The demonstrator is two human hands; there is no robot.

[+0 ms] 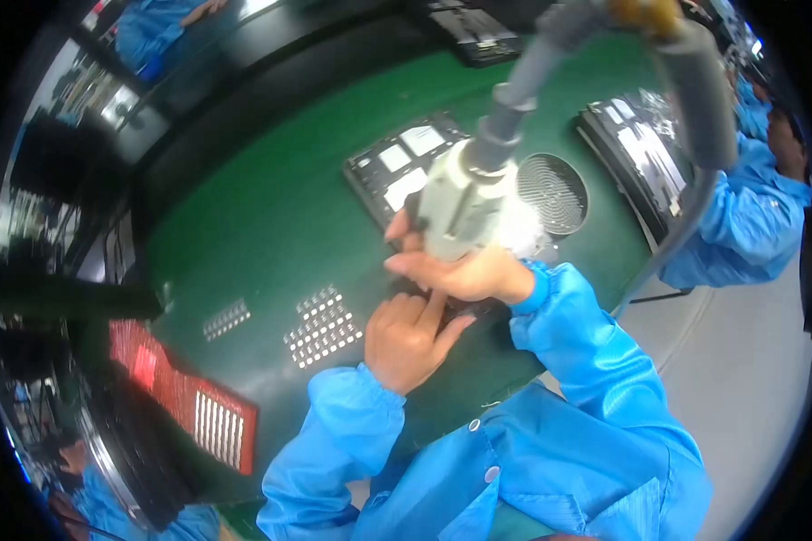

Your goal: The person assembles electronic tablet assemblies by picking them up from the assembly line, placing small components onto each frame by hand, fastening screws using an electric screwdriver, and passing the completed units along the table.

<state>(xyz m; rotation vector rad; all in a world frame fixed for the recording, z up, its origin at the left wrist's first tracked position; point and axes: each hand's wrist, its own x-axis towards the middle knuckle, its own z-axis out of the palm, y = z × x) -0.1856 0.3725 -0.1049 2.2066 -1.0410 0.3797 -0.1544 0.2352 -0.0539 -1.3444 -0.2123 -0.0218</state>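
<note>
My right hand (474,273) is closed just below and beside the pale funnel-shaped head (465,203) of a grey jointed arm. That head covers part of its fingers, and what they grip is hidden. Palm down on the green mat, my left hand (404,341) has most fingers curled, with thumb and forefinger reaching under my right hand around something dark I cannot make out. Just beyond both hands lies a black flat frame (367,185) with white rectangular patches. Left of my left hand, rows of small pale pieces (323,326) lie on the mat.
The grey arm (519,90) hangs over the work. Behind my right hand stands a round metal dish (553,194). Black panels (636,158) are stacked at the right. A red tray (244,464) with pale strips lies left, near another group of small pieces (226,320). Other people are nearby.
</note>
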